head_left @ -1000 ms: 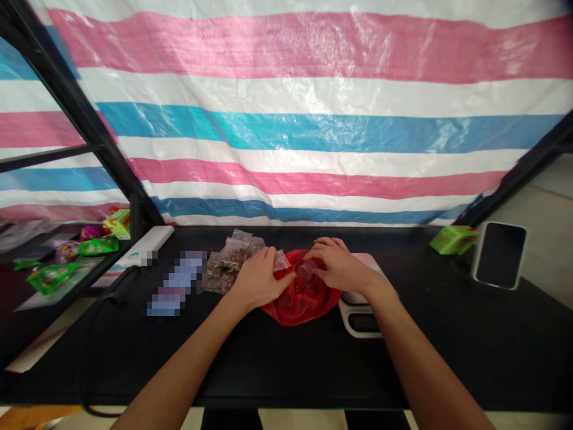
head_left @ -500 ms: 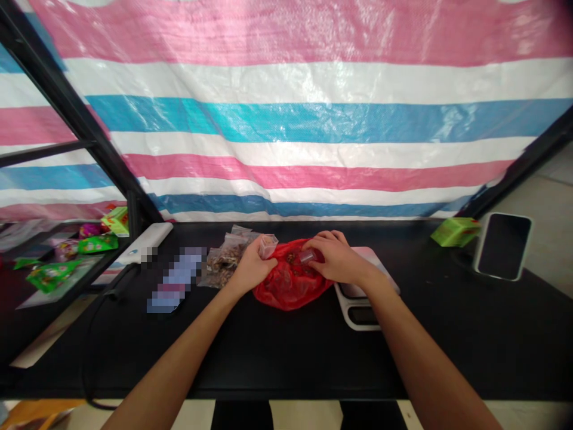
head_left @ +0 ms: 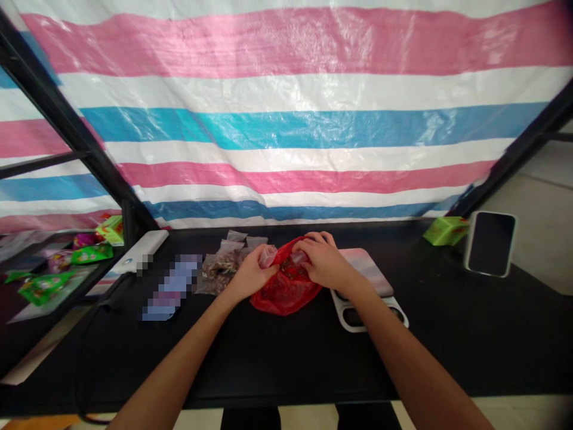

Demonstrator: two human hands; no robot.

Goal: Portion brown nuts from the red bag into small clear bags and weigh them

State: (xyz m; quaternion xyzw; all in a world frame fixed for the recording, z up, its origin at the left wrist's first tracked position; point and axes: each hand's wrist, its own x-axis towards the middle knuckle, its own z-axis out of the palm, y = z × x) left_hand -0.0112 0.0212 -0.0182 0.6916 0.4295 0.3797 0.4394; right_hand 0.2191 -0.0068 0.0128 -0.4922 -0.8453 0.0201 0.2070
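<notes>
1. Head view, far left: you've got green snack packets (head_left: 47, 288) lying beyond the black frame post, a small green-and-yellow box (head_left: 111, 230) behind them.
2. Moving right, a white power strip (head_left: 144, 248) lies slantwise on the black table (head_left: 277, 364), a dark cable (head_left: 83, 343) curling down towards you; beside it sits a flat bluish item (head_left: 172, 286), blurred past naming.
3. Next come clear zip bags (head_left: 221, 266) of brownish dried pieces, heaped just beyond your left wrist.
4. And your left hand (head_left: 250, 273)! Thumb and fingers pinch a small clear plastic box (head_left: 267, 255) at the left edge of the red plastic bag (head_left: 286, 295).
5. Centre stage, that red bag lies between your hands, mouth open, dark bits (head_left: 290, 270) showing inside.
6. Over its right side, your right hand (head_left: 326, 263) curls in, thumb and fingers closed on a clear plastic piece (head_left: 298, 258), its shape partly hidden.
7. Under your right forearm, partly covered, sits a white digital scale (head_left: 351, 321) with a pinkish top.
8. Far right, a green box (head_left: 446, 231) stands just beside a white-framed dark screen (head_left: 490, 243), propped nearly upright.
</notes>
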